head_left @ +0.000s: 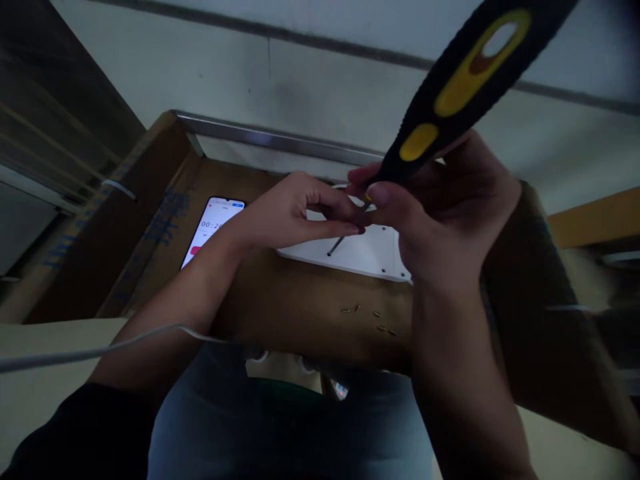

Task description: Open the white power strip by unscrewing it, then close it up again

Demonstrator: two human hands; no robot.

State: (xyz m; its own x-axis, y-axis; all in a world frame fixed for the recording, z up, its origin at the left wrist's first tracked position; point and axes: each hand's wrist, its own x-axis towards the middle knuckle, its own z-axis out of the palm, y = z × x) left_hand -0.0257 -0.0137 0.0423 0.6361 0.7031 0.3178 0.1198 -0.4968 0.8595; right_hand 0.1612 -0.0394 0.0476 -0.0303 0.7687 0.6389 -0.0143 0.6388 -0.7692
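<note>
A screwdriver [425,127] with a black and yellow handle slants down across the view, large and close to the camera. My right hand [440,207] is closed on the lower end of its handle, thumb and fingers pinching it. My left hand [310,210] is closed too, its thumb and fingertips pinched around the thin metal shaft. The shaft's tip meets the white panel [360,257] near its front edge. Small dark holes or screw heads dot the panel's right part. Both hands hide the panel's back part.
The panel lies in an open cardboard box [280,307] with raised side walls. Several small screws [377,314] are scattered in front of it. A lit phone [213,223] showing a timer lies at the left, partly behind my left arm. A white cable [100,352] crosses that forearm.
</note>
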